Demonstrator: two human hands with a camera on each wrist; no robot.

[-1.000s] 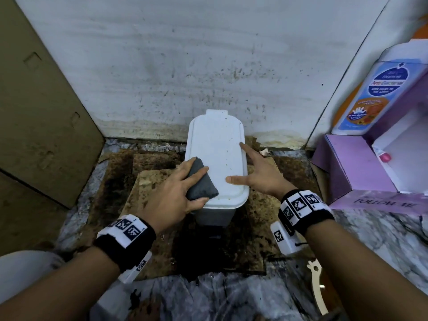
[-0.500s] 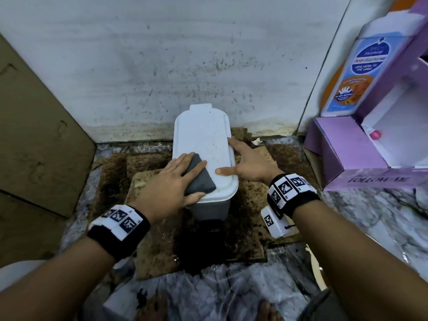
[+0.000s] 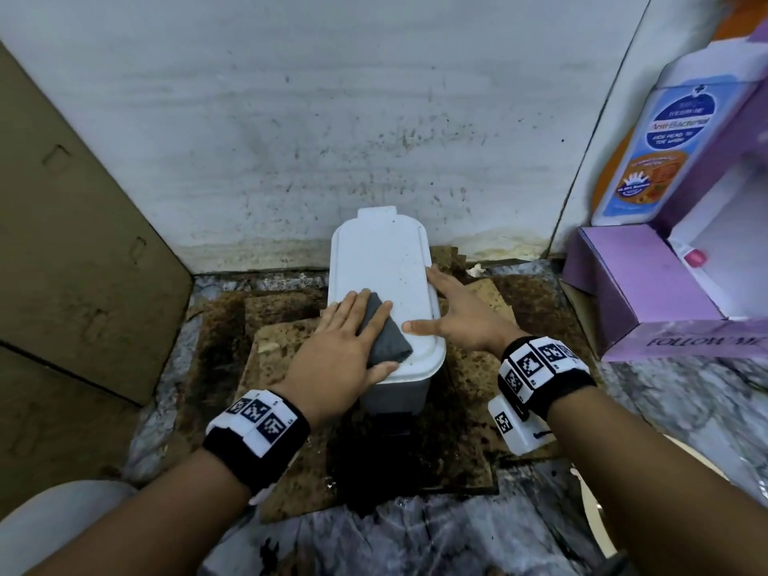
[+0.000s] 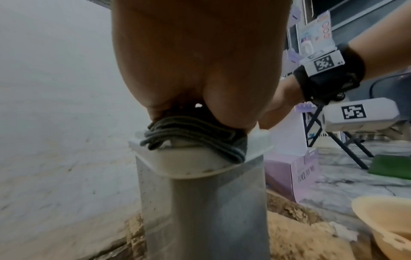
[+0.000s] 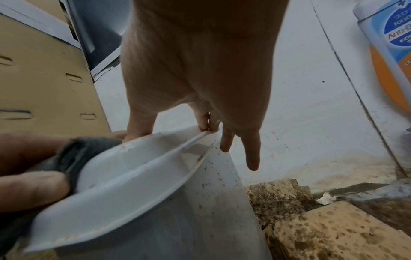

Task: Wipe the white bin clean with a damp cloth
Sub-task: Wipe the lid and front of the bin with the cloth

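The white bin (image 3: 395, 388) stands on the floor against the wall with its speckled white lid (image 3: 380, 259) closed. A folded grey cloth (image 3: 386, 338) lies on the near left part of the lid. My left hand (image 3: 353, 338) lies over the cloth and holds it between fingers and thumb, pressing it down; the left wrist view shows the cloth (image 4: 191, 130) squashed under my palm at the lid's front rim. My right hand (image 3: 446, 309) is spread, thumb on the lid and fingers along its right rim. In the right wrist view two fingertips (image 5: 208, 126) touch the rim.
Stained cardboard sheets (image 3: 469, 367) cover the floor around the bin. A large brown cardboard panel (image 3: 75, 251) leans at the left. At the right stand a purple box (image 3: 640, 293) and a big body-wash bottle (image 3: 652, 143). A beige bowl (image 4: 384, 223) sits near right.
My right hand slid from the top of the lid to its right rim. My left hand flattened over the cloth and moved slightly up the lid. The head view shifted.
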